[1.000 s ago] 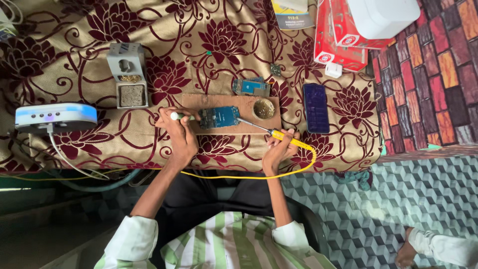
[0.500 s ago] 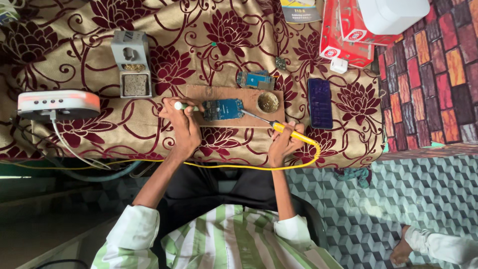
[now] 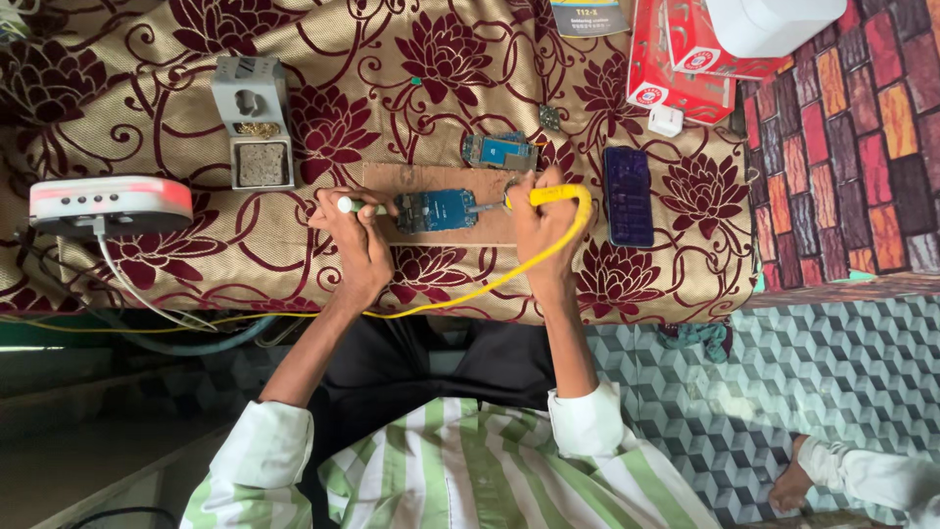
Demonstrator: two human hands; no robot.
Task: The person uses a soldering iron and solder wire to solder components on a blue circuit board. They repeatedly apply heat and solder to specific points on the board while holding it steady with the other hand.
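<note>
While left hand (image 3: 354, 233) pinches tool (image 3: 351, 205), right hand (image 3: 540, 227) grips iron (image 3: 554, 194).

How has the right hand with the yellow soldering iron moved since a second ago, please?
Yes. The right hand has moved up onto the wooden board, closer to the blue circuit board; earlier it sat below the board's edge.

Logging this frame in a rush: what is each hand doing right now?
Left hand: closed on a slim white-tipped tool, beside the blue circuit board.
Right hand: closed on the yellow soldering iron, tip towards the board.
</note>
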